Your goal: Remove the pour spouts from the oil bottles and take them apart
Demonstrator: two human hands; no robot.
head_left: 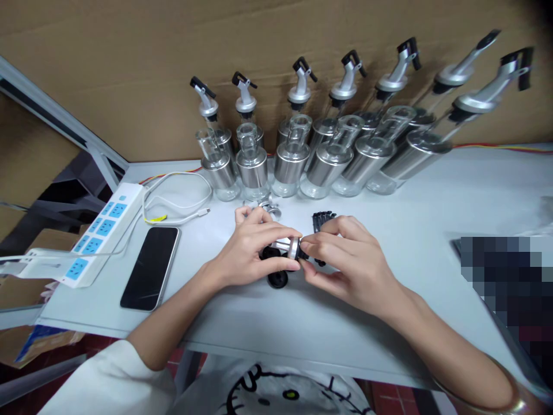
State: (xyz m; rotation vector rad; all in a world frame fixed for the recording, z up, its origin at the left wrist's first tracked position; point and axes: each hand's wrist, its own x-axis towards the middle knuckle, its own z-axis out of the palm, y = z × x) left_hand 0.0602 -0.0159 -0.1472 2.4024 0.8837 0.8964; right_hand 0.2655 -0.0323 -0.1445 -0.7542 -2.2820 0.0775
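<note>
In the middle of the table, my left hand (253, 248) grips a silver pourer spout (294, 248) between thumb and forefinger. Its ringed base faces right. My right hand (352, 265) pinches the black stopper (304, 252) at that base, and its fingertips partly cover it. Black round stopper parts (277, 279) lie just under my left hand. Several silver spout parts (271, 210) sit behind that hand, partly hidden by it. A small pile of black lever pieces (322, 220) lies behind my right hand.
Behind my hands stand several glass bottles with steel bands (292, 167), the rear ones topped with pourers (299, 92). At left are a phone (150, 268), a white cable (177, 174) and a power strip (101, 233). A dark, pixelated object (505, 300) is at right.
</note>
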